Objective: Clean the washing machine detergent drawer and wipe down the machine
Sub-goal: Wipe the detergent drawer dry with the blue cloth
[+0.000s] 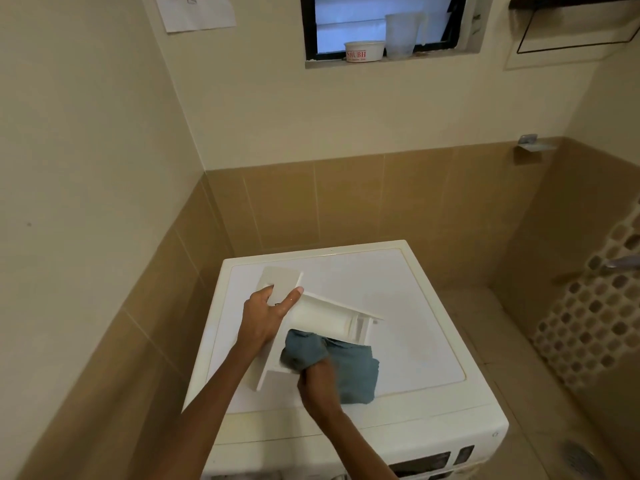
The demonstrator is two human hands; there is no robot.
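Left grip point(266, 313): fingers curled round the drawer point(329, 317) at its front end.
Right grip point(317, 379): clutches bunched cloth point(356, 372) against drawer.
Drawer: tilted over washer point(408, 299) top, left side.

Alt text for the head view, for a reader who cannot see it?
A left hand holds a white detergent drawer tilted over the top of the washing machine, while the right hand presses a bunched blue-grey cloth against it. A white tub and a clear cup stand on the window sill behind.
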